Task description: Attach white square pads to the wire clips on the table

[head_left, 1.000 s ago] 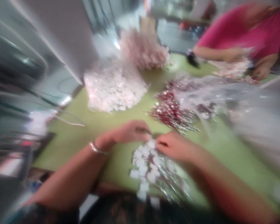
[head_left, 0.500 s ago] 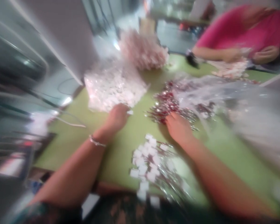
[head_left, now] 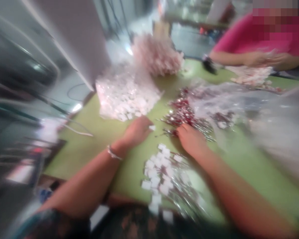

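My left hand (head_left: 139, 130) is closed, with a small white tag (head_left: 152, 127) showing at its fingertips. It is just in front of a clear plastic bag of white pieces (head_left: 129, 94). My right hand (head_left: 191, 136) is closed on a thin stem with dark red and silvery bits (head_left: 169, 132), at the near edge of a pile of red and silvery stems (head_left: 183, 111). Between my forearms lie several silvery stems (head_left: 186, 192) with white tags (head_left: 154, 171) at their ends. Blur hides the fingers' finer details.
The green table (head_left: 82, 149) carries a pale pink bundle (head_left: 156, 54) at the back and clear plastic sheeting (head_left: 239, 96) on the right. Across the table, a person in a pink top (head_left: 234, 41) handles pale pieces (head_left: 254, 74). A grey panel (head_left: 77, 36) rises at back left.
My left hand has moved right and toward me, away from the bag, with the white tag at its fingertips. My right hand has drawn a stem toward me from the pile's edge.
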Motion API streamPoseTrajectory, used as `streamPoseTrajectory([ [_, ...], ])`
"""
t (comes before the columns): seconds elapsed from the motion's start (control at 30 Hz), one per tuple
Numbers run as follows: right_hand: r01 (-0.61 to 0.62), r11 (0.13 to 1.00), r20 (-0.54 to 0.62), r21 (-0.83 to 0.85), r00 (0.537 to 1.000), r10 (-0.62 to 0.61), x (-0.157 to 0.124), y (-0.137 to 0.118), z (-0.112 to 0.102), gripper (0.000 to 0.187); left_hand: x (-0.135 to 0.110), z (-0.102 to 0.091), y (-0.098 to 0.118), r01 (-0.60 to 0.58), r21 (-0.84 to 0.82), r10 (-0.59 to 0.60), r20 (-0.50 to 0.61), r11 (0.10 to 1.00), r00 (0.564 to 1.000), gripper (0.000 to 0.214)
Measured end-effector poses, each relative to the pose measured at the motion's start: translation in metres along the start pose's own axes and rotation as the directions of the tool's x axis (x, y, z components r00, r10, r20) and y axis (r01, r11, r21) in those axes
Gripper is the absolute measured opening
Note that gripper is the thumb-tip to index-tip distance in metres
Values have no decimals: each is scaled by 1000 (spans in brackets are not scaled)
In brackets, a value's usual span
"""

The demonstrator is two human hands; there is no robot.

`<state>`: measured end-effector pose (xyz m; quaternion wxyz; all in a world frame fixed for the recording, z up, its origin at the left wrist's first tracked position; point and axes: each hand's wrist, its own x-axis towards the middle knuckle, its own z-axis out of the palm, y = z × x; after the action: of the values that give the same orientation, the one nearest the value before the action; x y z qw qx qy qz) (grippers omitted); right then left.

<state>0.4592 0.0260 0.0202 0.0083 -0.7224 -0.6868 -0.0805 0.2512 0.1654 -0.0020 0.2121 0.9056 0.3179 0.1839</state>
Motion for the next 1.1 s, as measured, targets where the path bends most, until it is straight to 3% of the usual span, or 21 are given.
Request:
streamPoseTrajectory([
  [0.13,-80,993,-175,81,980,93,-1,1,-1,22,-2,2,7,57,-35,-57,-8,998,998,15],
  [0.2,-101,984,-192,150,973,129,-3,-3,-6,20,-2,2,10,74,-112,-78,-25,991,997,14],
  [0.27,-80,970,-158,228,980,118,-6,-9,-11,16,-3,1,11,135,-291,-152,-38,947,988,15],
  [0.33,-35,954,-132,296,988,77,-10,-15,-15,13,-4,0,13,236,-520,-249,46,821,967,22],
  [0.4,14,941,-154,338,987,40,-13,-19,-17,17,-6,-1,15,333,-688,-269,204,644,941,30],
  [0.47,70,928,-190,366,982,1,-15,-20,-17,23,-8,-1,20,392,-766,-236,314,510,920,35],
  [0.57,114,905,-194,409,980,-35,-16,-19,-18,27,-9,-2,28,432,-809,-237,364,399,901,37],
  [0.73,72,837,-55,543,997,-51,-15,-19,-24,24,-9,-4,34,449,-838,-248,384,311,889,36],
  [0.87,-75,721,132,689,991,-23,-13,-21,-32,25,-8,-4,32,433,-852,-246,370,295,896,33],
  [0.97,-230,615,303,754,953,-14,-12,-22,-39,25,-8,-2,30,415,-861,-231,357,296,905,29],
  [1.1,-426,480,490,767,872,-10,-10,-22,-50,23,-10,-1,25,366,-838,-159,330,404,931,25],
])
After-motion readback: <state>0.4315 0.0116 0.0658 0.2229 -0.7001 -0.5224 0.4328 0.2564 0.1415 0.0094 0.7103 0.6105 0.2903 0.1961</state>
